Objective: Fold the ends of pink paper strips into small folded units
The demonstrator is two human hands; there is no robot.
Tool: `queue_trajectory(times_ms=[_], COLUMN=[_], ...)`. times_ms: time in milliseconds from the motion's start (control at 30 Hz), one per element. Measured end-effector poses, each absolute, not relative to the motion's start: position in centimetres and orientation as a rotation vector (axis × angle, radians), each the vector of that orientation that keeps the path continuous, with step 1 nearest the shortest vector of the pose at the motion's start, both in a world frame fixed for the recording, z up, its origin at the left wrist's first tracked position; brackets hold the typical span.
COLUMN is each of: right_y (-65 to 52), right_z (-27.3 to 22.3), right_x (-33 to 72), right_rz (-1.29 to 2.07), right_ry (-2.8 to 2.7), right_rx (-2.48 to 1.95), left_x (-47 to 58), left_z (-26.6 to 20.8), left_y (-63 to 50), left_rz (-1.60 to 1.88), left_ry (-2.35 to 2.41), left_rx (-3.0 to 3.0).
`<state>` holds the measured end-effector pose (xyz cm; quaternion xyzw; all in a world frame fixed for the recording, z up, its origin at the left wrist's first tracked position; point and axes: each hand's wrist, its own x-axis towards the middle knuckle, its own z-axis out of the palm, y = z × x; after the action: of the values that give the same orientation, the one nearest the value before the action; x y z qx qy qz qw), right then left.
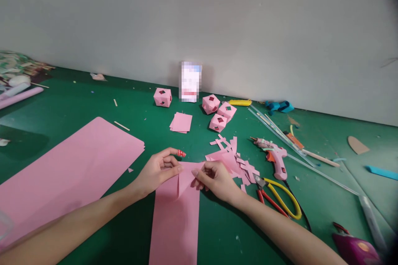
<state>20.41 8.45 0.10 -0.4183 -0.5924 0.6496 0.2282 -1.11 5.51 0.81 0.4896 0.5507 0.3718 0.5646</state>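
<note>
A long pink paper strip (175, 232) lies lengthwise in front of me, its far end lifted into a fold. The thumb of my left hand (160, 172) presses on the far left of that end, with the fingers curled around it. A red wrap covers the tip of its forefinger, which reaches past the edge. On the right, my right hand (214, 178) pinches the folded flap between thumb and fingers. Just beyond my right hand lies a pile of pink paper scraps (230, 159). Small pink paper squares (181, 122) are stacked farther back.
Large pink sheets (74, 165) lie left. Several pink faceted paper boxes (162, 97) stand near the wall, with a blurred-out upright white object (190, 83). To the right are wire cutters (276, 194), a glue gun (272, 153), clear glue sticks (280, 132) and a purple tool (354, 248).
</note>
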Motion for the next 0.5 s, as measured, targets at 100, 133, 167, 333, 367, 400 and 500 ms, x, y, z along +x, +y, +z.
queue_trajectory(times_ms=[100, 133, 167, 333, 367, 400, 500], right_y=[8.50, 8.50, 8.49, 8.37, 8.36, 8.36, 8.39], right_z=[0.17, 0.19, 0.19, 0.07, 0.03, -0.02, -0.15], right_x=[20.39, 20.39, 20.38, 20.32, 20.32, 20.33, 20.38], right_rz=[1.829, 1.840, 1.847, 1.857, 1.858, 1.856, 1.845], right_ry=[-1.610, -1.616, -1.628, -1.619, -1.606, -1.600, -1.630], right_rx=[-1.136, -1.127, -1.118, -1.132, -1.140, -1.143, -1.131], left_x=[-1.09, -1.08, -1.07, -1.00, -0.98, -0.96, -0.90], left_z=[0.82, 0.79, 0.74, 0.49, 0.49, 0.50, 0.61], left_y=[5.59, 5.62, 5.65, 5.53, 5.48, 5.44, 5.42], left_rz=[0.875, 0.876, 0.878, 0.912, 0.917, 0.920, 0.919], left_ry=[1.308, 1.306, 1.302, 1.276, 1.274, 1.274, 1.280], left_rx=[1.151, 1.152, 1.152, 1.118, 1.110, 1.104, 1.094])
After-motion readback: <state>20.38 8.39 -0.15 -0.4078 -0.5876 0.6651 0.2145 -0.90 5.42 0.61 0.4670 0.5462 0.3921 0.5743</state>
